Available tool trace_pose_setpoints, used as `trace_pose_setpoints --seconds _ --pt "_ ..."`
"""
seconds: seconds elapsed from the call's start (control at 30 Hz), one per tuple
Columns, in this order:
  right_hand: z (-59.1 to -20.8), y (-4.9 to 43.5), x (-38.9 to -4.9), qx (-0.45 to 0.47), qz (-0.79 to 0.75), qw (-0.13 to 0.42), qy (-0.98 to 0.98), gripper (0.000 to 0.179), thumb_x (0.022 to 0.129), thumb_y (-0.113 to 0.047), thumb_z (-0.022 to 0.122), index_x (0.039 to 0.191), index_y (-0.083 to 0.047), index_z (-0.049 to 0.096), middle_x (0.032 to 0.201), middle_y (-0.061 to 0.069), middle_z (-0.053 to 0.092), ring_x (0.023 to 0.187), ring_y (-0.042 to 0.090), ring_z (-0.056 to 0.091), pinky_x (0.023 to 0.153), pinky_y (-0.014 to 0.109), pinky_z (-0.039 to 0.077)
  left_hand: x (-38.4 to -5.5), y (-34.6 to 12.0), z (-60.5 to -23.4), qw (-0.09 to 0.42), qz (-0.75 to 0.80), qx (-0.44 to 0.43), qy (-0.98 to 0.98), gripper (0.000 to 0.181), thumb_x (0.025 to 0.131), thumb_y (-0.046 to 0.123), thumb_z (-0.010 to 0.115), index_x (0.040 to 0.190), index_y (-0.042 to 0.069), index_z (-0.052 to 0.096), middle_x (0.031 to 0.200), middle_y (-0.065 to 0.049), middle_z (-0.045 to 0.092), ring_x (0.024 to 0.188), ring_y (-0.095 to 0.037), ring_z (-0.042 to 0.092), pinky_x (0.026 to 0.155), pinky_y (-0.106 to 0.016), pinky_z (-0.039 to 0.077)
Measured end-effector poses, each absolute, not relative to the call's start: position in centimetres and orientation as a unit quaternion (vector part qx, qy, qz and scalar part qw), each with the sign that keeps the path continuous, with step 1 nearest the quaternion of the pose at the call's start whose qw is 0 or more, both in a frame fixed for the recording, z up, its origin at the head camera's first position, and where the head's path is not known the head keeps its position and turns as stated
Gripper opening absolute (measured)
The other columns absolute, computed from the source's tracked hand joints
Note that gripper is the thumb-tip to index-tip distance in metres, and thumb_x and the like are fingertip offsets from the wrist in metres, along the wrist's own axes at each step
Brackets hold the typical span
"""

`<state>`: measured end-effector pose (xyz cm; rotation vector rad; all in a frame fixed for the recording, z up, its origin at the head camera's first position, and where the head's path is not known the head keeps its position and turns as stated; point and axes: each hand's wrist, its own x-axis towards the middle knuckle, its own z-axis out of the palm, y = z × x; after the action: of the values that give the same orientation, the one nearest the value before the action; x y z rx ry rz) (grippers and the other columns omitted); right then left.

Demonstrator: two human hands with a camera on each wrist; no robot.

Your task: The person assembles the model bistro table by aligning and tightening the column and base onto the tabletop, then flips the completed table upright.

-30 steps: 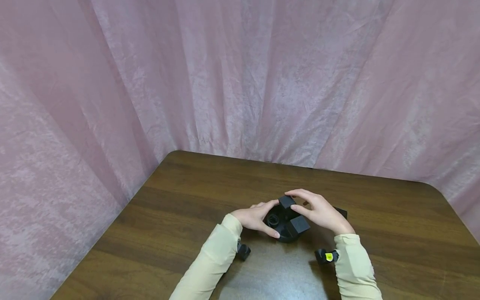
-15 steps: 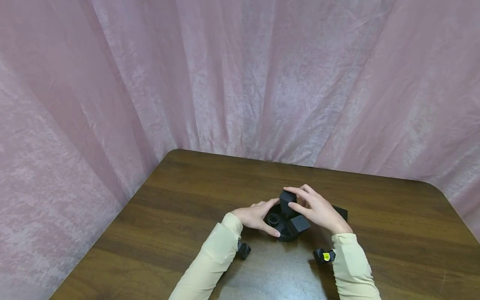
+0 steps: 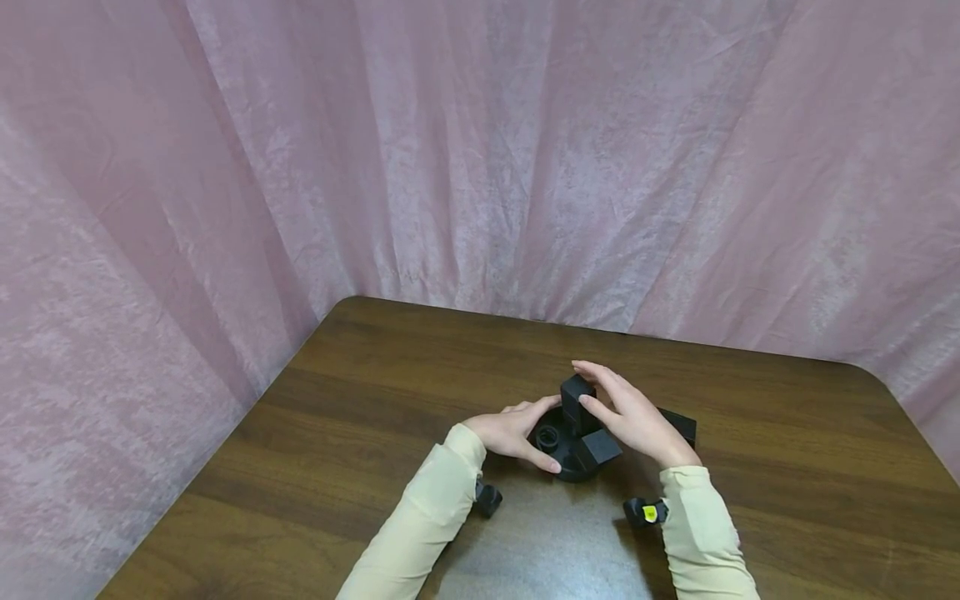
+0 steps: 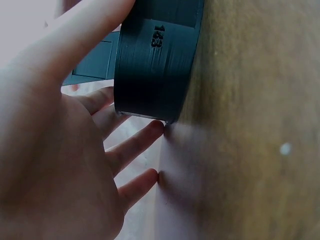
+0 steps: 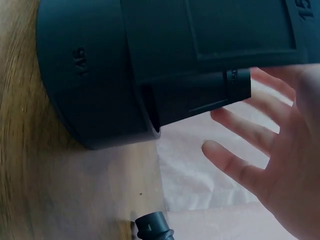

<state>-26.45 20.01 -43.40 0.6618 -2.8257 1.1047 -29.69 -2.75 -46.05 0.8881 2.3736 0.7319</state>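
A round black tray (image 3: 573, 477) with a raised wall sits on the table; its wall carries "143" in the left wrist view and "146" in the right. My left hand (image 3: 510, 433) grips its left side, thumb in front and fingers spread behind. Inside the tray are a ring-shaped socket (image 3: 547, 438), a near black rectangular block (image 3: 600, 447) that leans right, and a far black block (image 3: 576, 404) standing more upright. My right hand (image 3: 637, 421) surrounds the far block loosely, thumb at its near edge. Its fingers (image 5: 240, 130) are spread apart beyond that block.
Another black block (image 3: 678, 425) lies on the wooden table (image 3: 420, 350) behind my right wrist. A small dark cylindrical part (image 5: 152, 225) shows at the bottom of the right wrist view. Pink curtains (image 3: 480, 167) hang behind the table.
The far block has risen into a more upright stance in the tray with my right hand on it. The right fingers have since loosened and lifted off its top. My left hand stays put.
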Motion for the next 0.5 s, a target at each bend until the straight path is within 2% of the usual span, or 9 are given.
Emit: trace_pose_setpoints --seconds 0.13,0.27,0.4,0.5 --pt "-43.3 20.0 -26.4 0.218 0.352 0.012 -0.91 0.049 0.102 -0.031 0.049 0.149 -0.025 0.037 0.151 0.007 0.043 0.137 0.033 0.04 0.105 0.059 0.038 -29.7 -2.7 -45.9 0.247 0.267 0.327 0.872 0.101 0.079 0.049 0.075 0.156 0.027 0.013 0.158 -0.002 0.026 0.145 -0.024 0.027 0.114 -0.048 0.029" --pt "-43.1 20.4 -26.2 0.211 0.354 0.01 -0.911 0.047 0.101 -0.034 0.05 0.146 -0.025 0.041 0.149 0.005 0.045 0.136 0.031 0.043 0.105 0.057 0.039 -29.7 -2.7 -46.0 0.246 0.269 0.33 0.871 0.101 0.079 0.048 0.076 0.156 0.027 0.014 0.158 -0.002 0.027 0.145 -0.024 0.028 0.114 -0.049 0.029" --pt "-43.0 20.9 -26.1 0.202 0.354 0.018 -0.913 0.047 0.101 -0.038 0.048 0.145 -0.023 0.043 0.144 0.004 0.048 0.124 0.028 0.054 0.098 0.052 0.045 -29.8 -2.7 -46.2 0.246 0.276 0.335 0.866 0.1 0.079 0.048 0.076 0.155 0.03 0.013 0.158 0.0 0.027 0.144 -0.023 0.029 0.113 -0.05 0.029" --pt "-42.8 21.2 -26.0 0.196 0.336 0.033 -0.92 0.045 0.101 -0.037 0.049 0.144 -0.023 0.045 0.134 0.003 0.055 0.106 0.022 0.06 0.088 0.045 0.05 -29.8 -2.8 -46.3 0.244 0.282 0.34 0.863 0.1 0.079 0.048 0.076 0.155 0.032 0.013 0.157 0.001 0.028 0.142 -0.022 0.03 0.112 -0.05 0.03"
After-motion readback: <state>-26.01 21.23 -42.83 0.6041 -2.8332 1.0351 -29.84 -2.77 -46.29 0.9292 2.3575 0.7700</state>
